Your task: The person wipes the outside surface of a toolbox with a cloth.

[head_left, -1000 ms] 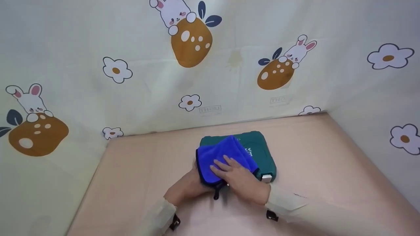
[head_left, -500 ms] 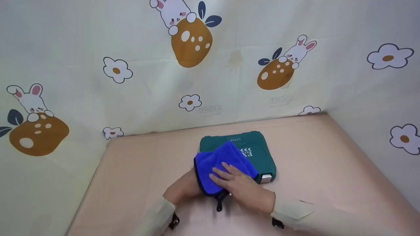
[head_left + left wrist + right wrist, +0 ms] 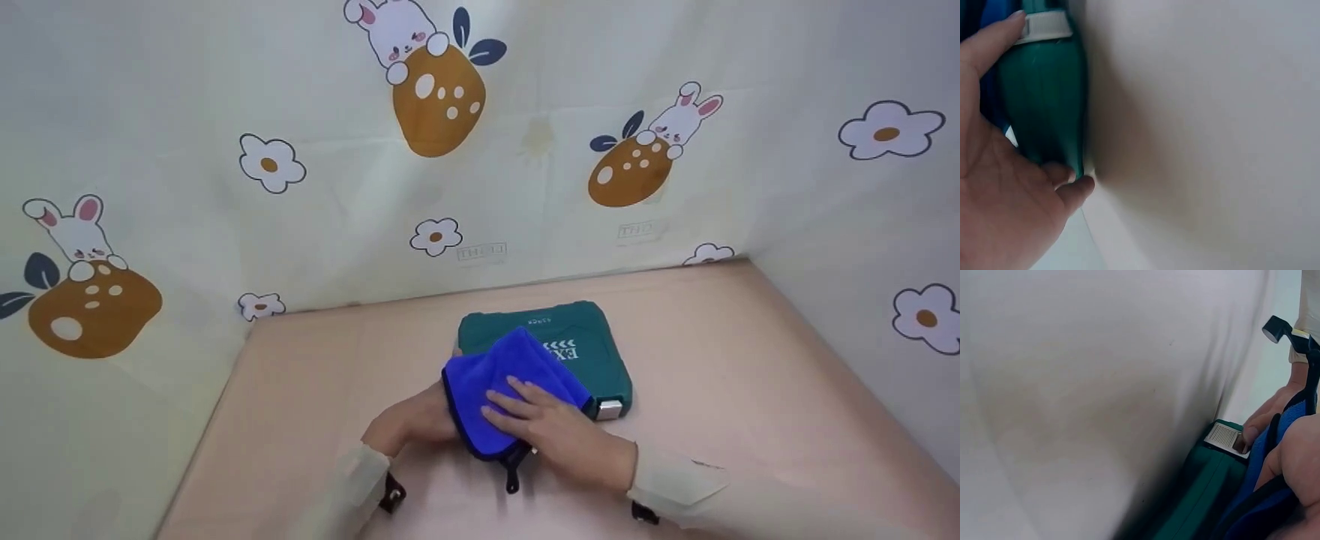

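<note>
Green case: the green case [image 3: 596, 371] lies flat on the table, lid closed along the seam, so its contents are hidden from me.
Lettering: white print on the lid, upside down to me and partly covered.
Latches: a silver right latch [image 3: 609, 409] at the near right corner; the left latch [image 3: 1047, 25] sits by my left thumb.
Blue cloth: the blue cloth [image 3: 476, 390], dark-edged, drapes over the near left part of the lid, with a black loop [image 3: 511, 476] hanging off its near corner.
Around: a pinkish tabletop [image 3: 330, 360] under everything, a wall sheet [image 3: 337, 225] of rabbits and flowers behind.
Left hand: my left hand [image 3: 424, 416] grips the case's left end, thumb at the latch, fingers curled round the edge, partly screened by the cloth.
Right hand: my right hand [image 3: 559, 435] rests on the cloth, fingers spread and straight, palm down; the cloth lies directly beneath it.
</note>
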Available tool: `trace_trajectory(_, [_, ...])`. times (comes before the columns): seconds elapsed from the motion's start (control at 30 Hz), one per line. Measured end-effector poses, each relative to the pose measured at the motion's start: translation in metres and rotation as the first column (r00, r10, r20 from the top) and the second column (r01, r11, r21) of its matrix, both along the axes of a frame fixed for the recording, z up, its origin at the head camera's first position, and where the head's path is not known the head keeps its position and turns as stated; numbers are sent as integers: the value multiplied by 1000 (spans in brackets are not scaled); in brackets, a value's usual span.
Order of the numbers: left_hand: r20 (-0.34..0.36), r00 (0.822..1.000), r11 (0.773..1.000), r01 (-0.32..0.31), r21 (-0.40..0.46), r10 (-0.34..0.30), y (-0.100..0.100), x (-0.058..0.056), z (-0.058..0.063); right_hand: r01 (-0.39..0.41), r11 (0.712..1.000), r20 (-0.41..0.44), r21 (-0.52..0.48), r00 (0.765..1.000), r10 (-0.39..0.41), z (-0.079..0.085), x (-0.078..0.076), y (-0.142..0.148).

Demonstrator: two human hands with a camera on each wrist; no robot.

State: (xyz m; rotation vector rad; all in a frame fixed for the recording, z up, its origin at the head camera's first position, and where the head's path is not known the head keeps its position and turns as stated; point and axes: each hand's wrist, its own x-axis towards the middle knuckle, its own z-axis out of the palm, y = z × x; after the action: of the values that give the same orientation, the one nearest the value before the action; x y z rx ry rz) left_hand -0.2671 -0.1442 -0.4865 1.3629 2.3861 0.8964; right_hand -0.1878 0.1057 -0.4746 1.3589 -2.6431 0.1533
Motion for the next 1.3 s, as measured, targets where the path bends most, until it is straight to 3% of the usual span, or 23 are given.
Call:
trace_trajectory(0.13, [128,990,999,-54,-2,54,-7,-2,6,-4,1000,-13,6,1000,4,-1,0,1])
trace_trajectory(0.23, [255,957,990,-141,-14,140,-11,-1,8,-11,1000,-33,14,999,12,-1,-1,1])
trace_trajectory(0.3, [290,939,982,-187,-13,183,-12,0,8,-14,1000,-35,14,999,14,-1,-1,2])
trace_trajectory(0.47, [268,933,967,-253,14,240,-9,-1,6,-11,999,-51,31,999,13,-1,1,4])
trace_trajectory(0.7, [197,923,942,-336,-1,330,-6,-1,2,-56,992,-154,114,985,73,-4,6,4])
trace_trajectory(0.9, [195,933,950,-311,14,302,-8,1,0,-102,982,-188,162,973,132,-6,9,4])
trace_trajectory(1.1, [139,958,965,-259,47,250,-10,0,-2,-163,969,-244,184,948,206,-10,9,3])
trace_trajectory(1.2, [171,946,957,-286,42,275,-9,0,-2,-195,957,-265,215,932,249,-14,9,2])
trace_trajectory(1.3, [234,915,939,-344,26,329,-5,0,-1,-217,943,-297,252,910,289,-16,10,2])
